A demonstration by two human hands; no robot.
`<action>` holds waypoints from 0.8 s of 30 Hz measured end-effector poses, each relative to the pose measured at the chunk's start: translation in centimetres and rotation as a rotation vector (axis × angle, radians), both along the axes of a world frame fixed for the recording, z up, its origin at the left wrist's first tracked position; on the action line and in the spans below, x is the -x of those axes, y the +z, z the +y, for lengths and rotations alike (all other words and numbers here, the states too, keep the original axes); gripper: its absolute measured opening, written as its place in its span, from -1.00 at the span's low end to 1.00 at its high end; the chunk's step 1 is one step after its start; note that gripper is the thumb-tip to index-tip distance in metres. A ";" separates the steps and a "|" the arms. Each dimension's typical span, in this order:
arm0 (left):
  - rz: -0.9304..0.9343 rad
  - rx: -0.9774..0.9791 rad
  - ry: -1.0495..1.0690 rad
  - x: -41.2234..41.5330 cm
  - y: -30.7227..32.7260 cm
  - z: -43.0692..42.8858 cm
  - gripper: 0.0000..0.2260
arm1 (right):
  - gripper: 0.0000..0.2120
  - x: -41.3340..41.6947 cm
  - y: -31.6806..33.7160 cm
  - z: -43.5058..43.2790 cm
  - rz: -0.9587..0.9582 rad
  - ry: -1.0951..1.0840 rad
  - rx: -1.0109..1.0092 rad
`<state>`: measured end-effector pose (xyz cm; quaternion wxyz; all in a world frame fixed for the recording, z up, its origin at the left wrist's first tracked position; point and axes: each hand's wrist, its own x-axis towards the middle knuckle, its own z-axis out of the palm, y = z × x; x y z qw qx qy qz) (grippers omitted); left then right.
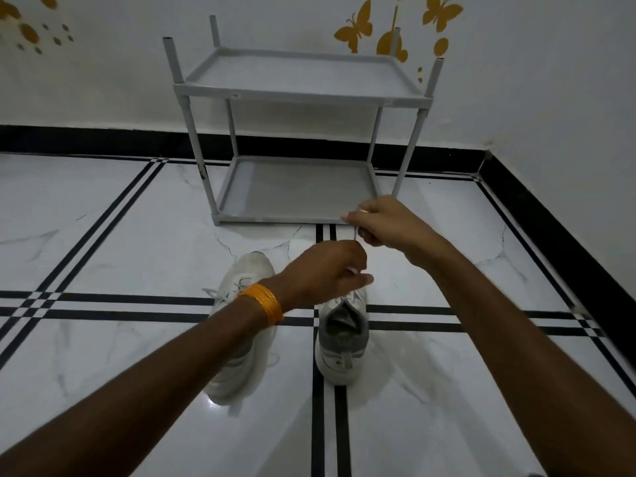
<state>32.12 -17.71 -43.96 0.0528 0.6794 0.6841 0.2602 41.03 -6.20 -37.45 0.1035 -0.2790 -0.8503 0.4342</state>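
While both arms stretch out over the tiled floor (103, 235), all the action sits on one thin white lace (355, 235) – it runs taut between the two hands, just above the grey-and-white sneaker (340, 342). The left hand (323, 270), with an orange bangle (263, 302) at the wrist, hovers right over the front of that sneaker, its fingers curled in and its thumb pointing out to the side, and the lower part of the lace disappears into its grip. Up and a little to the right, the right hand (382, 222) has its fingers folded tight, pinching the upper end of the lace between thumb and fingertips. The two hands are close together, the right one farther from the camera. The sneaker itself stands on the floor with its heel toward the viewer, straddling the black double stripe, and its toe is hidden under the left hand. Just to its left lies a second white sneaker (246, 270) – the left forearm crosses over its middle, so only toe and heel show, with loose laces trailing at its side. Beyond the hands, a grey two-shelf rack (292, 96) stands against the white wall, and the right hand overlaps the front right corner of its lower shelf. Yellow butterfly stickers (356, 27) dot the wall above, and a black skirting (86, 139) runs along its foot.
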 end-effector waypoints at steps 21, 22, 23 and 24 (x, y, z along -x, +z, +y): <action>-0.986 0.269 0.367 3.5 2.6 0.9 -0.66 | -0.88 -0.8 -5.2 -0.3 0.194 -0.003 0.014; -1.004 0.264 0.357 3.6 2.4 0.7 -0.68 | -0.86 -0.8 -5.1 -0.3 0.209 -0.020 0.091; -1.026 0.263 0.335 3.6 2.2 0.6 -0.73 | -0.84 -0.8 -4.8 -0.5 0.227 -0.042 0.181; -1.047 0.263 0.303 3.6 2.0 0.5 -0.80 | -0.84 -0.7 -4.4 -0.6 0.252 -0.069 0.276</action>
